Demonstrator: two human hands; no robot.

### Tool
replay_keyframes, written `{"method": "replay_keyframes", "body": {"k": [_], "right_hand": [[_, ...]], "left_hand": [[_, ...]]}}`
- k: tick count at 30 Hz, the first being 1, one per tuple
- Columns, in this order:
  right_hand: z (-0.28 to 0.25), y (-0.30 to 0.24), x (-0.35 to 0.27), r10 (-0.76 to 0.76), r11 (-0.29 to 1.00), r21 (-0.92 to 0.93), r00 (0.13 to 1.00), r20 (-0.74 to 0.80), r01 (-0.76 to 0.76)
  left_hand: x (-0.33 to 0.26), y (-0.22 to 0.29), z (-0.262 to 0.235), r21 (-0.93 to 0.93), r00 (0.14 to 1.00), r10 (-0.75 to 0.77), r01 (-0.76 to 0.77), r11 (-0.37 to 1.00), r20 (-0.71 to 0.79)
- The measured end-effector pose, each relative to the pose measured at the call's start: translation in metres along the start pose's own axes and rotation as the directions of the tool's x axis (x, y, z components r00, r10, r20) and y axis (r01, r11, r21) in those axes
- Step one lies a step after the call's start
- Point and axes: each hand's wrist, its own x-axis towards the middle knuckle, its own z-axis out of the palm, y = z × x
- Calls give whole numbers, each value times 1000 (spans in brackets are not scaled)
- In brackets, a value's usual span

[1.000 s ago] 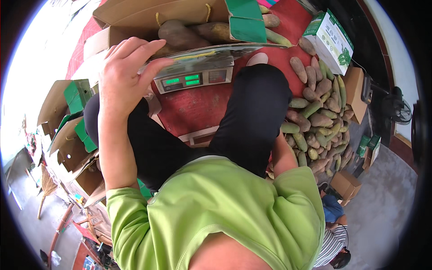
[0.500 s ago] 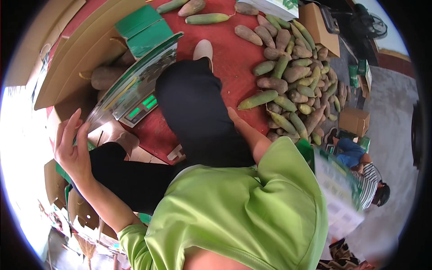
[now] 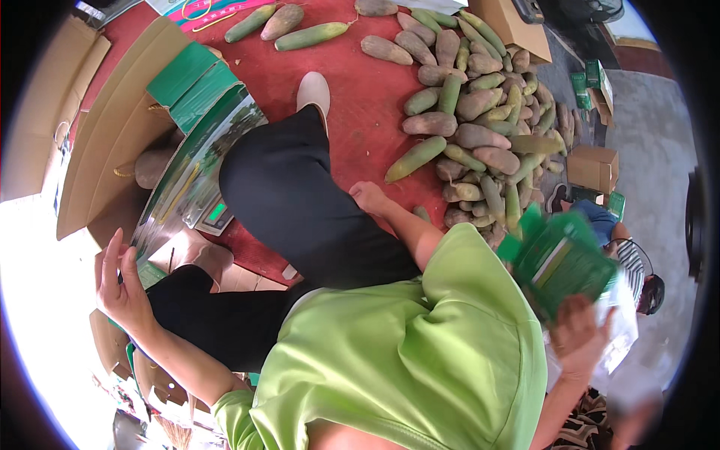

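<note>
My left hand is raised beside the near edge of an open carton, its fingers apart and nothing visible in them. The fingertips are close to the carton's glossy printed flap; I cannot tell if they touch it. Inside the carton lies a brownish root vegetable, mostly in shadow. A scale with a lit green display shows under the flap. My right hand rests by my knee in black trousers, its fingers curled and no object seen in it.
A large heap of green and brownish root vegetables covers the red mat to the right. On my right a person's hand holds a green box. Another person in stripes sits behind, near a cardboard box.
My view has shifted. My right hand has come out from behind my leg and shows beside the knee. At the right, another person's hand has appeared with a green box.
</note>
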Motion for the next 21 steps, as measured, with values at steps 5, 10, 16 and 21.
{"method": "replay_keyframes", "body": {"k": [5,10,16,21], "right_hand": [[-7,-13,-5,31,996,-89,1000,8,-30],[-17,-8,-10,81,995,-55,995,58,-78],[-39,-4,-28,70,992,-98,989,-134,-83],[-62,21,-37,81,995,-28,950,-300,-94]], "left_hand": [[-1,0,2,-7,997,69,-69,998,-39],[-3,-7,-1,-6,999,-9,10,1000,35],[-3,-7,-1,24,998,14,-15,1000,55],[-2,-6,-2,15,997,46,-46,999,58]]}}
